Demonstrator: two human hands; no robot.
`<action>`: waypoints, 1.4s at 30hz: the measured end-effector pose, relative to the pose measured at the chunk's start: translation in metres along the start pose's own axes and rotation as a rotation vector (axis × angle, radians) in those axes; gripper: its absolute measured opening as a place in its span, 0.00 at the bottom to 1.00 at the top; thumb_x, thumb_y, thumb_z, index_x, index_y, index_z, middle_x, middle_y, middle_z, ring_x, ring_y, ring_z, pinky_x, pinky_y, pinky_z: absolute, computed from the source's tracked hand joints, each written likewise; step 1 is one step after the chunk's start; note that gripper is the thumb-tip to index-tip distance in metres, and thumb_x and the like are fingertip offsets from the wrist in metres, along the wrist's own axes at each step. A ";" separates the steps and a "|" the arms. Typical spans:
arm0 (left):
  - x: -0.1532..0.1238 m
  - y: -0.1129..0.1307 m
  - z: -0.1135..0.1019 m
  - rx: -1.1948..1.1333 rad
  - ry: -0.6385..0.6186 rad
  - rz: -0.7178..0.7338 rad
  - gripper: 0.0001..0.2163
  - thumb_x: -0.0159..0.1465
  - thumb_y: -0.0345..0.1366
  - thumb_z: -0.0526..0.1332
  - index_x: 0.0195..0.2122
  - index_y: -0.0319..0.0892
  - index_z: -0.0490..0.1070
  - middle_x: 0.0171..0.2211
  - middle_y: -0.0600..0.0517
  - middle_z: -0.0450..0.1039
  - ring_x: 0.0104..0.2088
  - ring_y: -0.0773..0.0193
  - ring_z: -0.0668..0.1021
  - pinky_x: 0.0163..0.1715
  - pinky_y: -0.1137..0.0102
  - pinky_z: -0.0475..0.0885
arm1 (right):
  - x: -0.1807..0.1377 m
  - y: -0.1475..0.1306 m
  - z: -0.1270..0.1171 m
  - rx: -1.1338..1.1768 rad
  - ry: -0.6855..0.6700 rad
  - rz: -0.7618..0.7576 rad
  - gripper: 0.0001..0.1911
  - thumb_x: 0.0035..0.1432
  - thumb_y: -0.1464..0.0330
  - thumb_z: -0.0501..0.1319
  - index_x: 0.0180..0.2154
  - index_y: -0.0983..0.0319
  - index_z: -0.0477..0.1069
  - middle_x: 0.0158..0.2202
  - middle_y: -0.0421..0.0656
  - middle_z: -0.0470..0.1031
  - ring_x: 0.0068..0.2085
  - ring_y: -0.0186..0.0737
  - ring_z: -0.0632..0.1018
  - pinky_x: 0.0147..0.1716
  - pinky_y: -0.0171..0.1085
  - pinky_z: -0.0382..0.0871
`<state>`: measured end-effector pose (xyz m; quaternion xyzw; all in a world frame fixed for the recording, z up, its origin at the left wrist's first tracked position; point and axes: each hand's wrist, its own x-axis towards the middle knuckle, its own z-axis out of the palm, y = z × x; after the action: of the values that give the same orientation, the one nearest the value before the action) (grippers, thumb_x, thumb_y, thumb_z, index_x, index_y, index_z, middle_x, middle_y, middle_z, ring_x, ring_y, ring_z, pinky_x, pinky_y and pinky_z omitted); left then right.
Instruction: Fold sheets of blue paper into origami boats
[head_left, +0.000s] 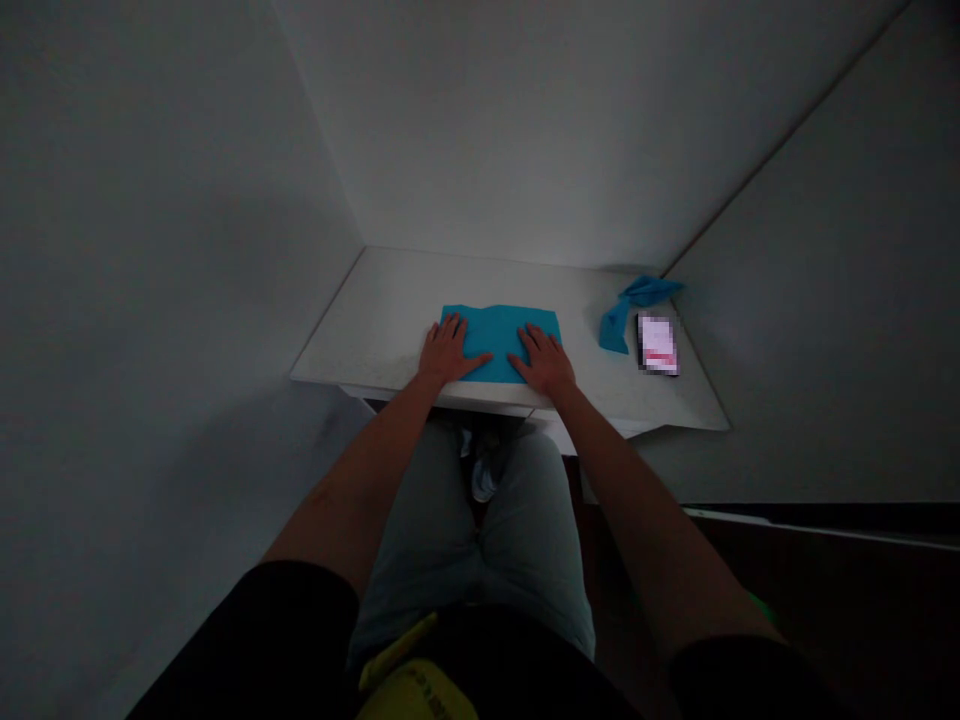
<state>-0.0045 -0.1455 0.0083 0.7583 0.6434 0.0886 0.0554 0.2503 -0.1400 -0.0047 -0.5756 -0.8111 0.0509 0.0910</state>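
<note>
Resting bare left hand (444, 353) and bare right hand (547, 362) palm-down on a bright-blue, rectangular, thin sheet (496, 335) — spreading fingers apart, gripping nothing, working over the flat white tabletop (397, 300)!

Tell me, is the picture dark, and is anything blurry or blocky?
In the dim head view, soft shadows fall on the left wall; there too, the blue sheet shows no bright glare and its edges look fairly clear; also in the head view, the phone-like device is broken into coarse squares, too blocky to read.
</note>
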 end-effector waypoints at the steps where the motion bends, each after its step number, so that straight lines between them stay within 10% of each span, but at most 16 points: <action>1: 0.000 0.000 0.000 -0.006 0.002 -0.003 0.48 0.72 0.69 0.51 0.81 0.35 0.52 0.83 0.39 0.46 0.83 0.45 0.51 0.81 0.50 0.45 | 0.000 0.001 0.001 0.006 0.002 -0.001 0.42 0.78 0.47 0.48 0.80 0.66 0.55 0.82 0.52 0.52 0.81 0.56 0.57 0.81 0.58 0.47; 12: 0.009 -0.002 0.006 -0.220 0.243 -0.321 0.42 0.74 0.56 0.55 0.78 0.27 0.55 0.80 0.27 0.52 0.82 0.35 0.49 0.79 0.41 0.45 | 0.002 0.004 0.002 0.042 0.006 -0.004 0.42 0.77 0.47 0.50 0.79 0.66 0.56 0.82 0.52 0.52 0.81 0.58 0.57 0.81 0.59 0.46; 24: 0.012 -0.011 0.003 -0.312 0.195 -0.262 0.37 0.67 0.53 0.68 0.73 0.42 0.68 0.79 0.33 0.57 0.81 0.33 0.52 0.77 0.38 0.48 | 0.003 0.010 0.009 0.077 0.049 -0.025 0.42 0.76 0.45 0.50 0.79 0.64 0.58 0.82 0.52 0.54 0.81 0.59 0.58 0.80 0.61 0.48; 33: 0.014 -0.028 0.007 -0.660 0.337 -0.273 0.36 0.67 0.40 0.71 0.75 0.45 0.63 0.59 0.38 0.80 0.60 0.40 0.81 0.66 0.45 0.70 | 0.003 0.008 0.006 0.087 0.070 0.006 0.43 0.75 0.45 0.53 0.79 0.62 0.57 0.81 0.53 0.57 0.80 0.59 0.59 0.79 0.61 0.48; 42: 0.021 -0.036 0.009 -0.805 0.416 -0.254 0.09 0.72 0.43 0.65 0.47 0.45 0.80 0.48 0.45 0.84 0.49 0.53 0.83 0.57 0.58 0.76 | -0.006 0.007 -0.001 0.194 0.314 0.076 0.39 0.77 0.45 0.47 0.74 0.65 0.63 0.72 0.60 0.71 0.72 0.59 0.71 0.74 0.60 0.54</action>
<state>-0.0341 -0.1187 -0.0065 0.5577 0.6432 0.4738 0.2253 0.2593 -0.1437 -0.0052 -0.5952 -0.7558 0.0417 0.2698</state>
